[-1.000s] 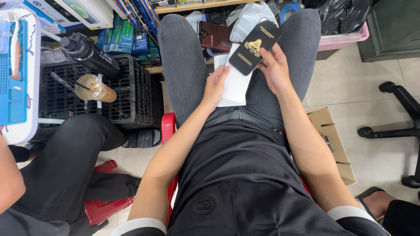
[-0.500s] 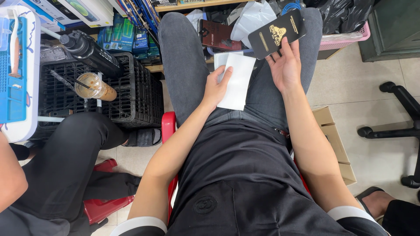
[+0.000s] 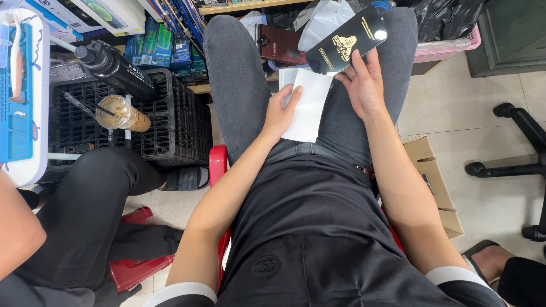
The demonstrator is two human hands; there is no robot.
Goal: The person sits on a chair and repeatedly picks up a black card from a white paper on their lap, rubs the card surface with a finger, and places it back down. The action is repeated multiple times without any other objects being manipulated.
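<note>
Cup (image 3: pixel 122 113) on crate (image 3: pixel 170 125); black packet (image 3: pixel 347 40) in right hand (image 3: pixel 364 85).

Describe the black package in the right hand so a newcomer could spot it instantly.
Start at the grey-jeaned legs of the seated person, then go to the right hand raised over the right thigh. It holds a flat black package, tilted, with a gold emblem and a round hole at its top corner. The plain white sleeve under the left hand is blank by contrast.

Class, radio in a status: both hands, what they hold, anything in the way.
Left hand pinning white sheet on lap. Right hand gripping black packet, raised. Nothing between them.
</note>
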